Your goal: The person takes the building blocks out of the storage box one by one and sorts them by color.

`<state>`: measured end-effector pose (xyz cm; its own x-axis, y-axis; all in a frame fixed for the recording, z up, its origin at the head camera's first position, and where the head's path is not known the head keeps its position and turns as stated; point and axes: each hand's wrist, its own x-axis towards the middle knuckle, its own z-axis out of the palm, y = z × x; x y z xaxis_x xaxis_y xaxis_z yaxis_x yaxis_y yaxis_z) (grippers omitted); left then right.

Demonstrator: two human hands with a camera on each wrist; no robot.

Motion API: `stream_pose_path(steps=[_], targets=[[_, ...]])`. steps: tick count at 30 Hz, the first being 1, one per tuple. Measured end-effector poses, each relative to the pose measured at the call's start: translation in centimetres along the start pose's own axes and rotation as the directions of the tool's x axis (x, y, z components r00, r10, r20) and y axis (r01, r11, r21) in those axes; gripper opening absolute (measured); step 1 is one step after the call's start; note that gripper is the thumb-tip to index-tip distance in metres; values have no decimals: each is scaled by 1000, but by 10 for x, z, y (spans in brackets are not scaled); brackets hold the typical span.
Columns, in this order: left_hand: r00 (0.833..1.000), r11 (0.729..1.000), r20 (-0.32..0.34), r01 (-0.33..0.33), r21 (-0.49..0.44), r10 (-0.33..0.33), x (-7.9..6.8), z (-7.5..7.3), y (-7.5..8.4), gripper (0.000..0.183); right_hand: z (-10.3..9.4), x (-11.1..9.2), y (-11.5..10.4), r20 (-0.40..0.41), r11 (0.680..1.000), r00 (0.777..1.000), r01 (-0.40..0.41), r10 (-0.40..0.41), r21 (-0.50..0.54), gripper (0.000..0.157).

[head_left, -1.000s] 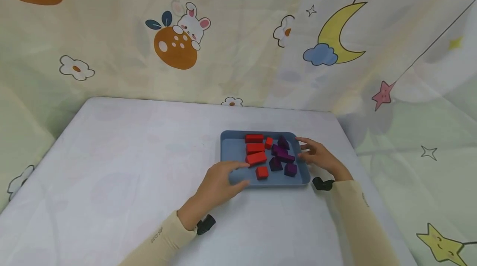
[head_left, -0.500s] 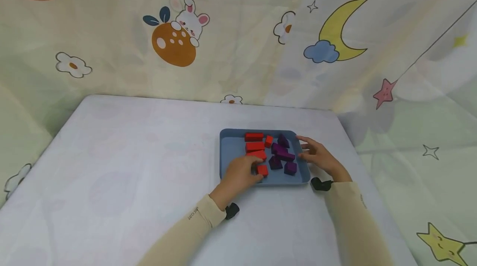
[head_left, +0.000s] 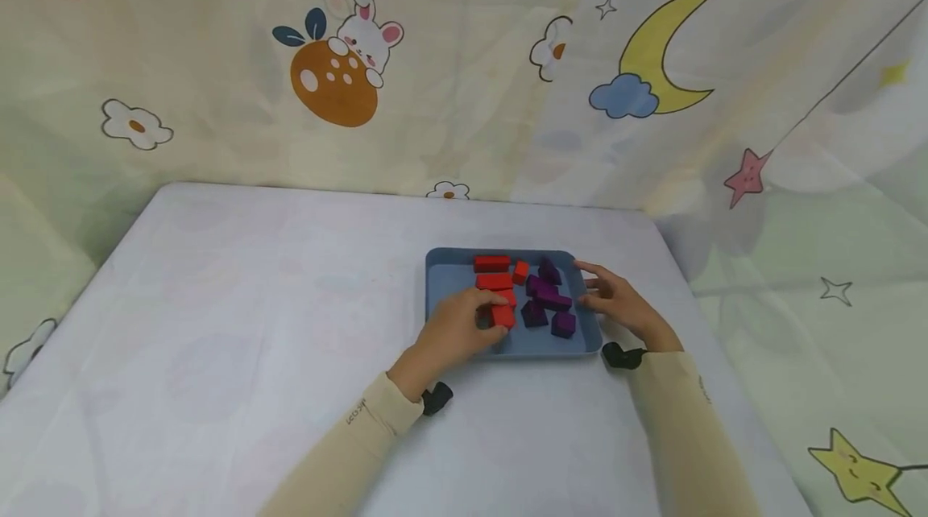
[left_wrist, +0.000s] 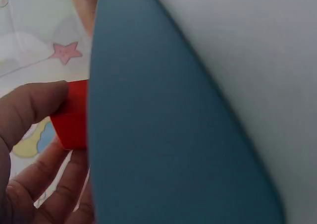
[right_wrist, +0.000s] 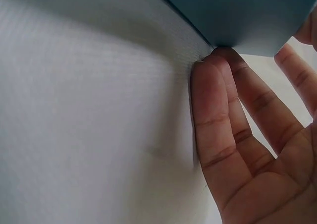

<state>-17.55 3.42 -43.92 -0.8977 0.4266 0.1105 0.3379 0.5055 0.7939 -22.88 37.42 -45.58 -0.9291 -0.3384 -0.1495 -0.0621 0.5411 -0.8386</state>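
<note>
My left hand [head_left: 453, 332] reaches over the near left part of a blue tray [head_left: 522, 348], pinching a small red block [head_left: 503, 316] between thumb and fingers. The left wrist view shows the thumb on one face of that red block [left_wrist: 74, 117], with the tray wall hiding part of it. Behind it lie longer red blocks [head_left: 495, 282], one partly covered by my fingers. At the tray's right rim, my right hand [head_left: 619, 303] touches the side with extended fingers. In the right wrist view, fingertips [right_wrist: 210, 85] rest on the table right at the tray's edge.
Several purple blocks [head_left: 547, 299] lie in the right half of the tray, and a small red cube [head_left: 520, 272] sits near its back. The tray stands on a white-covered table [head_left: 290, 324], with a printed cloth [head_left: 464, 98] hanging behind.
My left hand has moved right into the tray and taken hold of the small red block, shifting it slightly back toward the longer red ones. The right hand has stayed at the rim.
</note>
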Motion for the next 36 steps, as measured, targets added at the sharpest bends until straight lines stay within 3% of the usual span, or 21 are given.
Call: stream_pose_path(steps=[5,9,14,19,23,28,36], targets=[[997,997,-40,-69,-43,67,5,-29,-11,38,-2,-3,0,-4,1000,1000,-7,7,-7,66],[995,995,-52,-86,-51,83,12,-57,-27,35,-4,-6,0,-17,1000,1000,-21,21,0,65],[997,998,-52,-66,-12,65,18,-89,-49,40,-6,-8,0,-12,1000,999,-29,29,9,65],[996,999,-86,-15,37,18,19,-110,-72,40,-6,-8,-1,9,1000,1000,-25,25,18,66],[996,994,-51,79,81,-75,18,-121,-87,38,-5,-5,1,15,999,1000,-20,20,30,66],[981,978,29,190,90,-194,17,-125,-101,35,-3,-3,2,17,999,1000,-12,11,37,66],[965,965,72,247,92,-254,16,-123,-110,32,2,0,1,21,999,1000,1,-2,46,66]])
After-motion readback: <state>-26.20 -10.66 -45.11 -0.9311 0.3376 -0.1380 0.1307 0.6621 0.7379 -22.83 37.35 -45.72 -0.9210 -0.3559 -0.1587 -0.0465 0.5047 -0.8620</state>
